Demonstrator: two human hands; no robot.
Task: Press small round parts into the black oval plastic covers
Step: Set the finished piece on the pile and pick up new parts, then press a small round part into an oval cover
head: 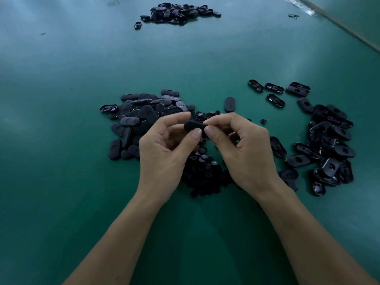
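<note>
No legible text or labels.

- The black oval cover, blurred, is mostly hidden in the grip of the left hand and right hand.
- The small round parts lie partly behind both hands.
- The far pile is too small to tell piece from piece.
</note>
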